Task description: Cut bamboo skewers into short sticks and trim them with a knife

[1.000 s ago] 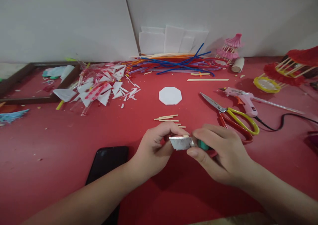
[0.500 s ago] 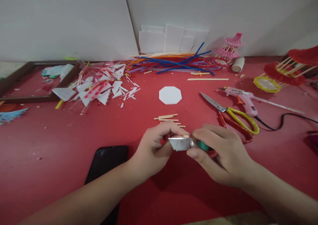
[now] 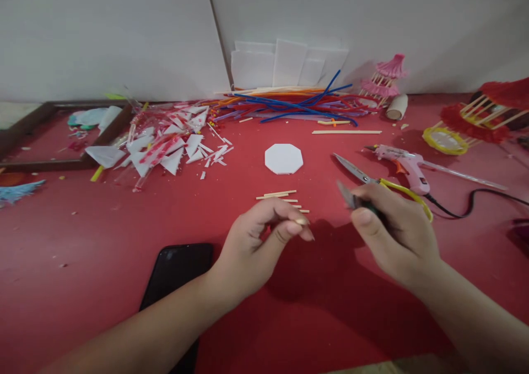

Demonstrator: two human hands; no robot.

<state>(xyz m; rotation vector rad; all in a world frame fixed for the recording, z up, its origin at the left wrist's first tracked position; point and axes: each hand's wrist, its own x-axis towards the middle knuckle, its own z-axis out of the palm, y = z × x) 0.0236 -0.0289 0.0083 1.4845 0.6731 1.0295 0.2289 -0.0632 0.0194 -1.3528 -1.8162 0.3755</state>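
Note:
Between thumb and fingertips, my left hand (image 3: 256, 247) pinches a small pale wooden piece (image 3: 301, 221), mostly hidden by the fingers. My right hand (image 3: 397, 236) grips a knife (image 3: 349, 195) by its dark handle, with the short blade pointing up and left, apart from the left hand. Just beyond my left hand lie several short wooden sticks (image 3: 276, 194) on the red table. Farther back is a white octagonal piece (image 3: 284, 158). Scissors (image 3: 355, 168) with yellow and red handles lie partly behind my right hand.
A pink glue gun (image 3: 407, 164) with its cord lies at right, near red and pink stick models (image 3: 475, 115). White and red scraps (image 3: 165, 142) heap at left beside a dark frame (image 3: 53, 166). Pipe cleaners (image 3: 289, 104) line the back. A black phone (image 3: 182, 264) lies under my left forearm.
My right hand has moved right and slightly up, taking the knife away from the wooden piece. The blade has turned upward. My left hand stays nearly in place, still pinching.

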